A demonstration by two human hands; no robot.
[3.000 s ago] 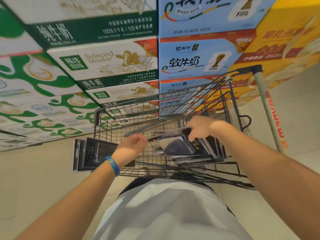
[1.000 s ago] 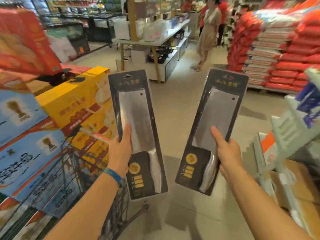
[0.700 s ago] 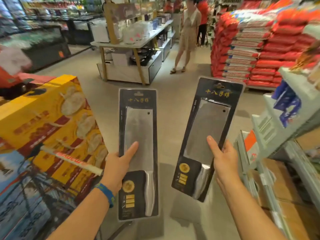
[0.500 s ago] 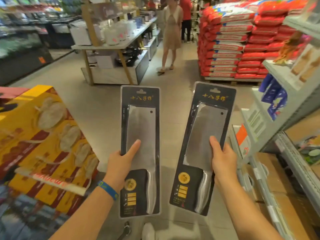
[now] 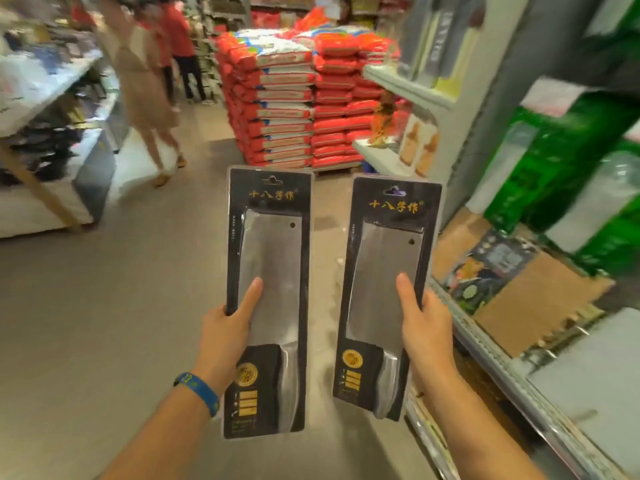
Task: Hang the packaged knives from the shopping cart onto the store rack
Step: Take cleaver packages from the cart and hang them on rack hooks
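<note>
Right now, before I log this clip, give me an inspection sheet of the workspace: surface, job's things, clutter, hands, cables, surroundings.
Surface: grey shop floor; no worktop in view.
Job's things: left packaged knife and right packaged knife, both upright with fronts to the camera and hang holes at the top; neither is hung yet.
Clutter: cardboard boxes on the low shelf at right.
Hands: left hand grips the left pack, right hand grips the right pack, each thumb across the blade; blue wristband on the left wrist.
Cables: nothing seen.
Surroundings: stacked red sacks ahead, shelving at right, display table at left, blurred people in the aisle.
</note>
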